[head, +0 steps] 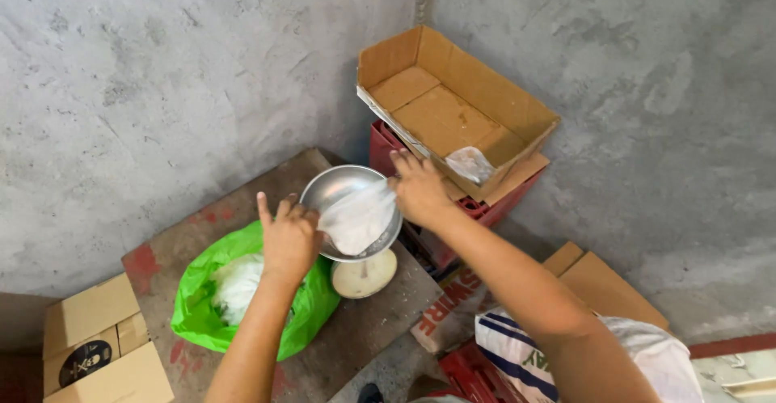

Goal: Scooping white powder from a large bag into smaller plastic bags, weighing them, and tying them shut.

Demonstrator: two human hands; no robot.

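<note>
A clear plastic bag of white powder (358,219) lies in the round metal pan (339,185) of a small weighing scale (365,276). My left hand (289,237) grips the bag's near left end at the pan's rim. My right hand (418,188) holds the bag's right end over the pan's far rim. Just left of the scale, an open green plastic bag (196,306) holds more white powder (237,284).
The scale stands on a worn brown board (242,201) against a grey concrete wall. An open cardboard box (453,104) with a small filled bag (470,163) sits on a red crate (384,146). Closed cartons (101,342) are at lower left, another carton (602,286) at right.
</note>
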